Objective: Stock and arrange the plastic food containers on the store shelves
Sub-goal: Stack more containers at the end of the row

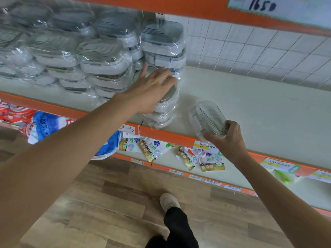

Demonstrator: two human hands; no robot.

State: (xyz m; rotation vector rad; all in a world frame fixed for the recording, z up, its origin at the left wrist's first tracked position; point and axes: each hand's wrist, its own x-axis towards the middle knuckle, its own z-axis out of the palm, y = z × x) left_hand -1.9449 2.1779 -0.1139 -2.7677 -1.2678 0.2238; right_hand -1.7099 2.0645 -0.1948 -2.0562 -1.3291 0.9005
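Left arm: bare, stretched forward and up from the lower left, crossing the orange front edge of the shelf.
Left hand (148, 90): palm down, fingers straight and slightly spread, laid flat on top of the short stack of plastic-wrapped grey-lidded white food containers (164, 108) near the front edge of the cream shelf board (250, 108).
Right arm: bare, reaching in from the lower right, wrist bent over the orange shelf lip.
Right hand (227, 138): fingers and thumb curled round the near end of a clear plastic-wrapped oblong container (207, 117), tilted, far end resting on the shelf board just right of the short stack.
Large stacks of wrapped grey-lidded white containers (80, 51): piled several layers high on the left and at the back of the same shelf, touching the short stack.
Lower shelf: white and gold sachets (154, 149) and a blue and white bag (52, 126).
Floor: wood-pattern boards (111, 203), one pale shoe (168, 201) beneath a dark trouser leg.
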